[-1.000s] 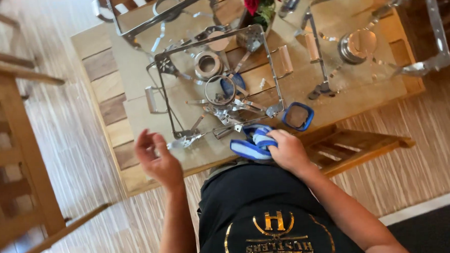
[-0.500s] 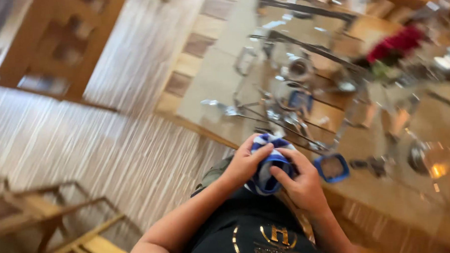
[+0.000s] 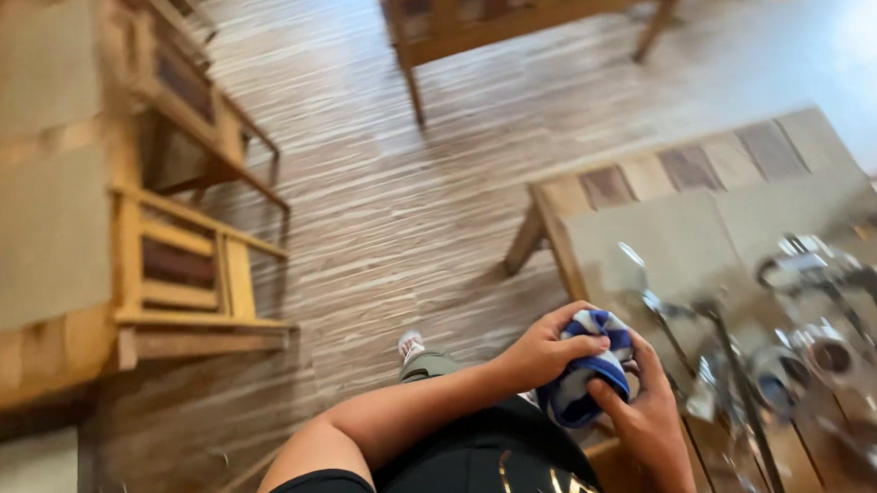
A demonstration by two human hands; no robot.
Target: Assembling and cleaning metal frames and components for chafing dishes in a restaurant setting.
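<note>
cloth: blue-and-white cloth [image 3: 587, 368] bunched between both hands, at near edge of table [image 3: 690, 218] | left hand [image 3: 542, 351]: clamped over cloth's top | right hand [image 3: 645, 414]: gripping it from below | metal utensils [image 3: 802, 350]: just beside, blurred

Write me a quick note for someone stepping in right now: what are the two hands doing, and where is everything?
Left hand: closed over the top of a blue and white striped cloth.
Right hand: cupping the same cloth from below, so both hands hold it bunched, just off the near edge of the table.
Table: wooden, with a clear sheet on top; blurred metal utensils and round shiny pieces lie on it, to the right of the hands.
Around: wooden chairs on the plank floor to the left.
Done or left: the cloth is in hand and not touching the utensils; whether any piece has been wiped cannot be told.
</note>
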